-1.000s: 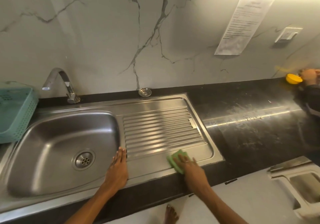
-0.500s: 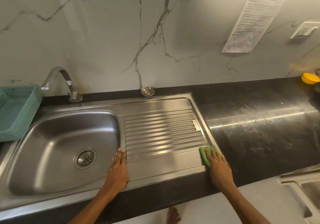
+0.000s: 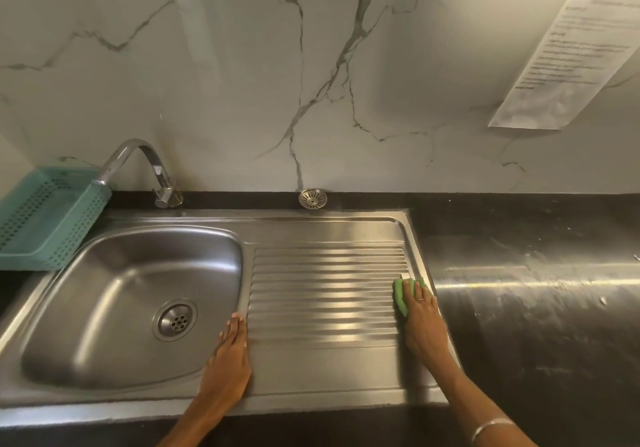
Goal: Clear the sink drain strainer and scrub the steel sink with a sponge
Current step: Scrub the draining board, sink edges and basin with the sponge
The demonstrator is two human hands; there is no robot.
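Observation:
The steel sink (image 3: 131, 273) has a basin on the left with a round drain (image 3: 175, 319) and a ribbed drainboard (image 3: 325, 291) on the right. The loose drain strainer (image 3: 312, 198) lies on the dark ledge behind the drainboard, against the wall. My right hand (image 3: 422, 322) presses a green sponge (image 3: 401, 292) flat on the right edge of the drainboard, fingers straight. My left hand (image 3: 230, 360) rests flat on the steel between basin and drainboard.
A curved tap (image 3: 145, 166) stands behind the basin. A teal perforated basket (image 3: 45, 218) sits at the left of the sink. The dark smeared countertop (image 3: 533, 308) stretches to the right. A printed paper sheet (image 3: 571, 52) hangs on the marble wall.
My right hand slid the sponge from the front middle of the drainboard to its right edge, then farther back along it. The left hand stayed put. The view shifted left.

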